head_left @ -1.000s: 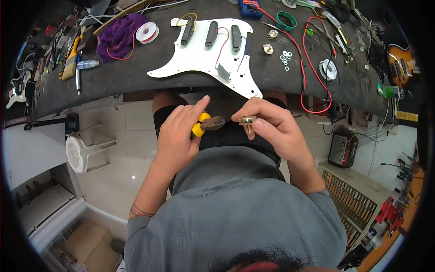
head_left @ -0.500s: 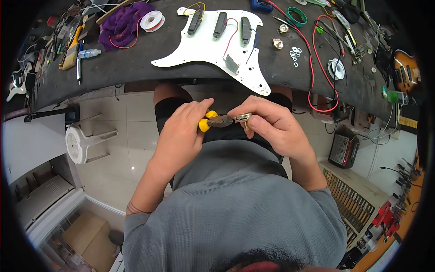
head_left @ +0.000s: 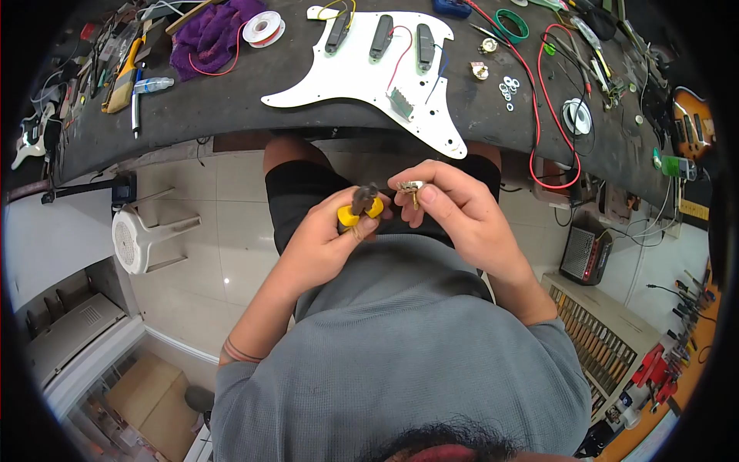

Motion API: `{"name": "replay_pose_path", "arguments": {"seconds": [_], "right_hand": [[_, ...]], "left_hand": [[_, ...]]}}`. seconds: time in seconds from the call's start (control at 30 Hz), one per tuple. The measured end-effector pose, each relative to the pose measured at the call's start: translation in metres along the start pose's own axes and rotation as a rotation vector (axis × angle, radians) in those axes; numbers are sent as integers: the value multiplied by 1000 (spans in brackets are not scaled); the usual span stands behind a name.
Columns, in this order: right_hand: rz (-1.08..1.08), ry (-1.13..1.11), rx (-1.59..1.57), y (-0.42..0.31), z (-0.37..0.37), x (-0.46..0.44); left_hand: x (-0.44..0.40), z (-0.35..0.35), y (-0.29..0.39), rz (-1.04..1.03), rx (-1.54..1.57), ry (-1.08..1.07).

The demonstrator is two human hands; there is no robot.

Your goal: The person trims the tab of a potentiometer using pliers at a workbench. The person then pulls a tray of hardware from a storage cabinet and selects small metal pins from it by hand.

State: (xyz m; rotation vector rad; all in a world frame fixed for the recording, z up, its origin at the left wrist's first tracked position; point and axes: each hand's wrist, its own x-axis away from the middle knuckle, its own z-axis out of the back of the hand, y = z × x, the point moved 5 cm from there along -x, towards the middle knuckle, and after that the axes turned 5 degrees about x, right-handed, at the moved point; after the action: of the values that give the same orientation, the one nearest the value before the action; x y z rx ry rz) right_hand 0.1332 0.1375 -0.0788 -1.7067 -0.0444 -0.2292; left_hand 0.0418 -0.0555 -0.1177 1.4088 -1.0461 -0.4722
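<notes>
My left hand (head_left: 319, 240) is wrapped round a pair of pliers (head_left: 363, 202) with yellow handles, their dark jaws pointing up and away from me. In my right hand (head_left: 468, 219), thumb and fingers pinch a small round metal potentiometer (head_left: 411, 186), its brass shaft hanging down. A short gap separates the plier jaws from the potentiometer. Both hands are above my lap, in front of the bench edge. On the bench beyond them lies a white guitar pickguard (head_left: 350, 75) carrying three black pickups, coloured wires and a switch (head_left: 401, 103).
Two more potentiometers (head_left: 479, 70) and several washers (head_left: 509, 89) lie right of the pickguard on the dark bench (head_left: 208, 115). A red cable (head_left: 534, 115) loops over the front edge. To the left are a purple cloth (head_left: 208, 42), a wire spool (head_left: 263, 29) and a brush (head_left: 122, 88).
My left hand has turned the pliers from pointing right at the potentiometer to pointing upward, drawing the jaws away from it. My right hand keeps its pinch, with the potentiometer slightly higher.
</notes>
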Motion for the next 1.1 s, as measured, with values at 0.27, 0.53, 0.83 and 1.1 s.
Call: {"name": "replay_pose_path", "arguments": {"seconds": [0.27,0.53,0.83,1.1], "right_hand": [[42,-8,-62,2,0,3],[60,-1,-24,-5,-2,6],[104,-19,60,-8,-4,9],[102,0,74,-6,-5,11]], "left_hand": [[3,1,28,-336,-688,155],[9,0,30,-392,-786,176],[11,0,29,-419,-830,171],[13,-1,31,-446,-874,206]]}}
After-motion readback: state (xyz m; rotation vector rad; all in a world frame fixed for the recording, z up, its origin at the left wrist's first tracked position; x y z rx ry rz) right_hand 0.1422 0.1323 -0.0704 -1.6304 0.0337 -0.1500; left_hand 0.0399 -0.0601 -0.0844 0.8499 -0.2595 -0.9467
